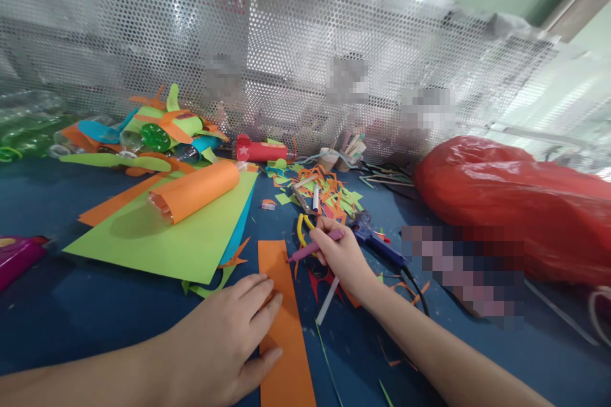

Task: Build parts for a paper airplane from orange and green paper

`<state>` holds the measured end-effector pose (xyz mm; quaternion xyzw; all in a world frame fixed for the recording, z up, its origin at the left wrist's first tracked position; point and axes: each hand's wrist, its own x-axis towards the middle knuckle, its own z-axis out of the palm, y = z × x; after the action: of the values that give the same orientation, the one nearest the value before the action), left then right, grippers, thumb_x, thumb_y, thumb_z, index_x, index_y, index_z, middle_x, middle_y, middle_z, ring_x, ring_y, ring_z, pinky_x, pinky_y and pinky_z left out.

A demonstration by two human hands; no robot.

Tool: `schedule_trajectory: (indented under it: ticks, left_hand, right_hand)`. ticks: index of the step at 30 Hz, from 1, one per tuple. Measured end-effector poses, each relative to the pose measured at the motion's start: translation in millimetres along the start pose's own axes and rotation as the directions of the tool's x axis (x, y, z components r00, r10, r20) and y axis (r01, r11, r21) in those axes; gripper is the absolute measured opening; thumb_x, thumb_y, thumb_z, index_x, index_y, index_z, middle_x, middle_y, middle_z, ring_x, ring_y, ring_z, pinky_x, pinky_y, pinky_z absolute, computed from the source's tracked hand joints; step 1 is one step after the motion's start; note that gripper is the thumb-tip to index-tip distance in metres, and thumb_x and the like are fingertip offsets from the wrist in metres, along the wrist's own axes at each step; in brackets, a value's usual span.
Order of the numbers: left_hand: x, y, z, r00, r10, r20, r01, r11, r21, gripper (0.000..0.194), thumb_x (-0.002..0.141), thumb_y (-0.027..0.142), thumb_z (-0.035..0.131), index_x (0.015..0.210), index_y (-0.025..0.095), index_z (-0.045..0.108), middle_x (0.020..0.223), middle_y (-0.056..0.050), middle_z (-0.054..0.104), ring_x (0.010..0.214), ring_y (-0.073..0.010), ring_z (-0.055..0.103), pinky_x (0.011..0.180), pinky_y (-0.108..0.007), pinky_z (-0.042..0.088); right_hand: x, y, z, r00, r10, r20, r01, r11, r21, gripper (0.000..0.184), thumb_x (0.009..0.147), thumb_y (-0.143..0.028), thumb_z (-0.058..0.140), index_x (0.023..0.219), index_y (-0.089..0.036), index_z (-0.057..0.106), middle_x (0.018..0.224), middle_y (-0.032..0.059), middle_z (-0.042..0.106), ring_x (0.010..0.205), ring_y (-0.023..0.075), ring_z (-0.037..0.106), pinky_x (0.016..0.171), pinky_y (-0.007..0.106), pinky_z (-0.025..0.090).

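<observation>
One purple marker [336, 234] is spotted, one pressed-down orange strip [291, 337] is added, one blue glue gun [382, 247], one red bag [515, 197], one red tube [267, 152] are counted, paper scraps [329, 187] too jumbled to be tallied

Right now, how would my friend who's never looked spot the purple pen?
On the blue table, find the orange strip under the left hand. Near the strip's far end, the right hand holds the purple pen. Unlike the white stick nearby, it is held.
</observation>
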<state>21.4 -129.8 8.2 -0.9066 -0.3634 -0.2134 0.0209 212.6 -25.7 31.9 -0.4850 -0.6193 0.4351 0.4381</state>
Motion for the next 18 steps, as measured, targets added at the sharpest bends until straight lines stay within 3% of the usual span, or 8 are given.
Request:
schedule_trajectory:
  ticks: [18]
  left_hand:
    - [0.0,0.0,-1.6,1.000,-0.019,0.019,0.019,1.000,-0.013,0.043,0.087,0.030,0.053,0.124,0.008,0.054,0.119,-0.016,0.064,0.111,-0.0310,0.057,0.094,-0.046,0.051]
  right_hand:
    - [0.1,2.2,-0.4,0.999,0.042,0.004,-0.042,0.998,0.037,0.024,0.069,-0.019,0.050,0.054,-0.022,0.032,0.035,-0.0100,0.032,0.033,0.0050,0.026,0.037,0.020,0.017]
